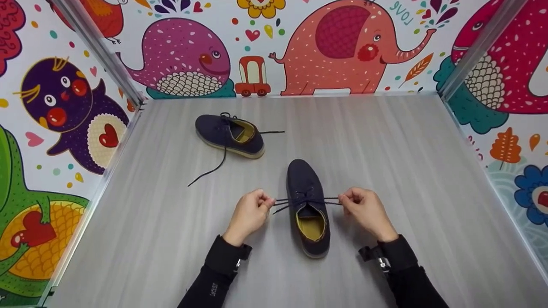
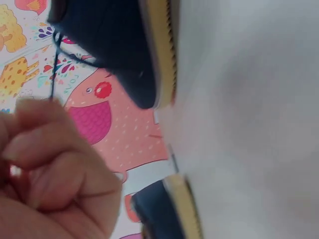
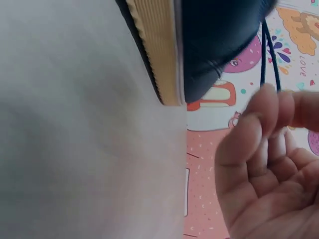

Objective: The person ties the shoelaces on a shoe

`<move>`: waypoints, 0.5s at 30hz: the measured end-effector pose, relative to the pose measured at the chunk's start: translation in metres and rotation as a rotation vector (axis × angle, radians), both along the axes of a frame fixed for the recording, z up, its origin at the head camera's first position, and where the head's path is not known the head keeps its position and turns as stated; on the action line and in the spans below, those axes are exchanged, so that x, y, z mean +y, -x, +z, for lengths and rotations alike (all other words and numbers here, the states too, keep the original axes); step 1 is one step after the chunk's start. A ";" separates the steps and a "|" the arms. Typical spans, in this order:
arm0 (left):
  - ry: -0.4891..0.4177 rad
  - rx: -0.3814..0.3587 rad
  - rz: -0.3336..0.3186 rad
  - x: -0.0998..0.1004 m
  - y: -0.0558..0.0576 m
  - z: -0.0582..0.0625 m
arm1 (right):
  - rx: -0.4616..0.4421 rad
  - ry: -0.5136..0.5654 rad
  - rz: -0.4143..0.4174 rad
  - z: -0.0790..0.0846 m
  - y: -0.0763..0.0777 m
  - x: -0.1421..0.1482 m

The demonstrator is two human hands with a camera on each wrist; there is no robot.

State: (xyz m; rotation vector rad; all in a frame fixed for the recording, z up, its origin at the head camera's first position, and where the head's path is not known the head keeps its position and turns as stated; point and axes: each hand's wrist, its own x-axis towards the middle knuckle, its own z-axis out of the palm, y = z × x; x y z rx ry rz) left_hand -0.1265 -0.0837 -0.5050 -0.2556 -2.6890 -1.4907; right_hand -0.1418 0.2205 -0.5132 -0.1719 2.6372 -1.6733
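A navy shoe (image 1: 305,179) with a tan lining stands upright on the grey tabletop, toe pointing away. Its dark laces cross over the tongue and stretch out to both sides in loops. On the left, my left hand (image 1: 252,210) pinches a lace loop (image 1: 281,201) between thumb and fingertips. Opposite it, my right hand (image 1: 367,210) pinches the other loop (image 1: 333,200), whose two strands run taut to the shoe in the right wrist view. A loose lace end (image 1: 280,209) sticks out below the left loop. Both hands are raised beside the shoe.
A second navy shoe (image 1: 214,130) lies farther back on the left, its laces untied and trailing to both sides. Printed cartoon panels (image 1: 257,47) wall the grey tabletop (image 1: 385,145) at the back and sides, with metal posts (image 1: 483,47) at the back corners.
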 end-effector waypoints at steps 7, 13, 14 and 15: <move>0.098 -0.002 -0.006 -0.002 0.004 0.009 | -0.026 -0.008 0.019 0.022 -0.005 -0.005; 0.112 0.039 -0.013 -0.005 0.003 0.008 | -0.026 0.001 -0.021 0.012 -0.002 -0.002; 0.113 0.043 -0.011 -0.005 0.003 0.008 | -0.027 -0.004 -0.031 0.011 -0.002 -0.002; 0.115 0.045 -0.010 -0.005 0.003 0.008 | -0.029 -0.004 -0.039 0.011 -0.002 -0.002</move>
